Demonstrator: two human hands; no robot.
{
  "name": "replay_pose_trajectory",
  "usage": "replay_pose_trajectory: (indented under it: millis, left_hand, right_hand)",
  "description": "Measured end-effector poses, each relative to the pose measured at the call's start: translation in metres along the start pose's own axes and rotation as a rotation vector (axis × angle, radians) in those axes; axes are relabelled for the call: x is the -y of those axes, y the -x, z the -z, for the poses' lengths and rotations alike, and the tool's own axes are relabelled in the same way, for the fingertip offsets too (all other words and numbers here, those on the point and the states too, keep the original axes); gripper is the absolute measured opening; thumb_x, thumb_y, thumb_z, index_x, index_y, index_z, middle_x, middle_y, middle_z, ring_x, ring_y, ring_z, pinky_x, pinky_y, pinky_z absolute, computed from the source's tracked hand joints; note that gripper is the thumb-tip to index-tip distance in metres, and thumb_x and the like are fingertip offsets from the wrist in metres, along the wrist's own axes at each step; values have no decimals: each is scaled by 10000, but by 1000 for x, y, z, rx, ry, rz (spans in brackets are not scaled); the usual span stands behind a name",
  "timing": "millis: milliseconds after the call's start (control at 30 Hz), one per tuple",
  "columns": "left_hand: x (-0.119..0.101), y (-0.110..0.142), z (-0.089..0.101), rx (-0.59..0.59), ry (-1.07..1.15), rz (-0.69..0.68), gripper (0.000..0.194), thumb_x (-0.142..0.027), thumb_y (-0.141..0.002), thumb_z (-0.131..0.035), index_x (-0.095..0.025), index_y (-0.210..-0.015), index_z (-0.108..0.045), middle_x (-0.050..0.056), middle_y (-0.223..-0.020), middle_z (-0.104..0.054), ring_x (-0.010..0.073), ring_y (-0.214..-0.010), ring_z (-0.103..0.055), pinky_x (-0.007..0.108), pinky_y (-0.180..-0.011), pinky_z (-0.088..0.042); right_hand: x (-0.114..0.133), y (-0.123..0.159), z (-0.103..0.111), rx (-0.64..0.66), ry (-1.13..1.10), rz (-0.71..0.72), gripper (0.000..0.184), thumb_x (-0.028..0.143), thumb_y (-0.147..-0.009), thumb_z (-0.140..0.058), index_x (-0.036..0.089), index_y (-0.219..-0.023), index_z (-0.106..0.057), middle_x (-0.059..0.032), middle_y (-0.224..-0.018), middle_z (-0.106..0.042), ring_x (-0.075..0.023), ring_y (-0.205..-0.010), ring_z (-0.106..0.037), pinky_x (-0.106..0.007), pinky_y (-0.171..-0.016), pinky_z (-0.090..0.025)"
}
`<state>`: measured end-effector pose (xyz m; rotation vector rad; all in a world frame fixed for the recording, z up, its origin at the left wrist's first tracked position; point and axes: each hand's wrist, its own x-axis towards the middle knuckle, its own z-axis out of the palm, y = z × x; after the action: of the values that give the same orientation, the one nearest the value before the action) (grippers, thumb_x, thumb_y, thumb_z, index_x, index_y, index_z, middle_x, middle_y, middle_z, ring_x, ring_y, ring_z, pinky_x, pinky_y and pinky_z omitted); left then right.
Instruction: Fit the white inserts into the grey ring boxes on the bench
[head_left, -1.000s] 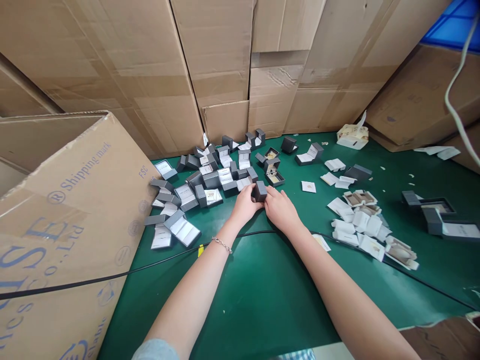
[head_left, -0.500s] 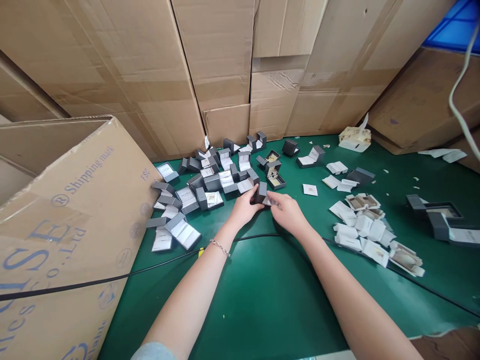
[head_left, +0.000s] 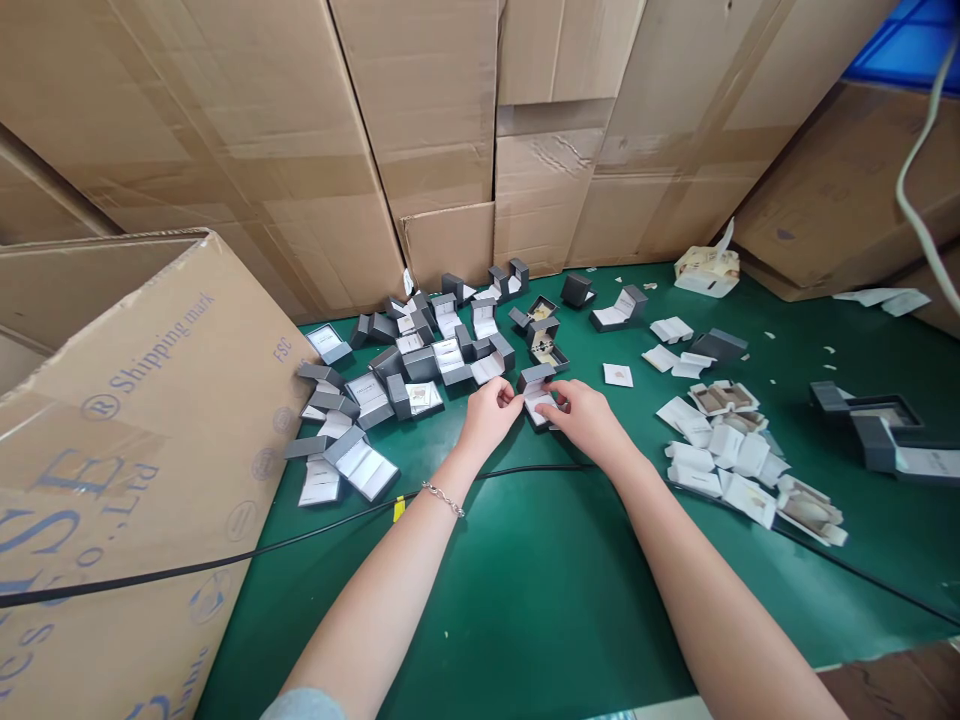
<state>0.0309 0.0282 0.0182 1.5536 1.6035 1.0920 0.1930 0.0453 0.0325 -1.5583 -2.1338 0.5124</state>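
Observation:
A small dark grey jewelry box (head_left: 536, 378) stands on the green table between my hands, its lid raised and a white insert (head_left: 537, 400) showing inside. My left hand (head_left: 489, 418) is closed in a pinch, its fingertips at the box's left edge; whatever lies between them is hidden. From the right, my right hand (head_left: 589, 418) grips the box, thumb and fingers at the insert's right side. Just behind, another jewelry box (head_left: 547, 348) lies open with a beige interior. Many similar grey boxes (head_left: 367, 398) with white linings lie to the left.
Flattened white card inserts (head_left: 724, 450) are piled at right, near more open grey boxes (head_left: 877, 430). A black cable (head_left: 330, 523) crosses the table under my forearms. A big carton (head_left: 150, 450) stands at left, a tissue pack (head_left: 707, 270) at the back right. Stacked cartons (head_left: 420, 120) wall the back.
The jewelry box's lid has swung up, exposing the white insert. My left hand has come off the lid to the box's left edge; my right fingers have moved onto the insert's right side.

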Motion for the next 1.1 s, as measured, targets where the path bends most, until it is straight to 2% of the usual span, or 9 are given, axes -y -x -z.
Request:
replay_pose_trajectory:
  millis: [100, 233, 367, 567, 700, 833, 1000, 1100]
  left_hand:
    - [1, 1, -1, 47, -11, -84, 80, -264, -752, -568, -190, -774, -587, -33, -650, -535, 91, -580, -484, 205, -569, -403]
    - [1, 2, -1, 74, -113, -145, 182, -274, -775, -572, -202, -927, -642, 0, -743, -574, 114, -635, -517, 234, -637, -425]
    - [1, 3, 0, 96, -195, -198, 185, -267, -824, -519, -209, -951, -641, 24, -828, -591, 130, -689, -545, 249, -674, -433]
    - [1, 3, 1, 141, -293, -215, 224, -278, -846, -486, -215, -1033, -592, 28, -847, -573, 152, -725, -555, 254, -652, -440]
    - [-5, 5, 3, 192, -359, -226, 249, -288, -888, -406, -212, -1061, -567, 47, -890, -585, 174, -790, -578, 255, -657, -447]
    - [-10, 7, 3, 212, -423, -247, 252, -286, -911, -361, -207, -1047, -558, 64, -911, -603, 182, -821, -593, 245, -654, -444]
    - [-8, 11, -5, 157, -614, -293, 253, -284, -918, -344, -194, -940, -580, 61, -830, -602, 171, -752, -592, 225, -606, -422]
    - [-7, 14, -9, 98, -709, -320, 289, -273, -923, -313, -198, -951, -591, 70, -815, -599, 174, -751, -596, 218, -594, -418]
  right_hand:
    - [0, 0, 4, 47, -22, -22, 278, 293, -808, -500, 187, -1027, -633, -37, -791, -627, -154, -696, -582, -269, -672, -443]
    - [-3, 0, 8, 118, -129, -82, 267, 245, -794, -477, 210, -1006, -636, 3, -714, -652, -138, -659, -599, -253, -664, -443]
    - [-4, 0, 9, 113, -151, -80, 260, 261, -771, -499, 213, -978, -648, 9, -692, -662, -144, -646, -610, -257, -661, -449]
    - [-6, -2, 6, 99, -21, 6, 315, 251, -794, -475, 202, -1055, -644, -16, -751, -681, -153, -657, -603, -259, -672, -445]
    - [-6, -2, 6, 110, 35, 57, 288, 230, -814, -457, 219, -1039, -636, -13, -771, -683, -149, -670, -608, -242, -651, -440]
    - [-4, -1, 6, 143, 101, 58, 277, 216, -840, -438, 221, -1052, -615, -28, -819, -692, -160, -716, -619, -235, -633, -430]
    - [3, 2, 7, 173, 285, 59, 296, 242, -874, -402, 221, -1097, -595, -63, -842, -699, -206, -739, -631, -260, -576, -404]
    - [8, 4, 9, 150, 367, 104, 300, 238, -879, -396, 212, -1089, -609, -76, -840, -699, -211, -746, -633, -270, -599, -409]
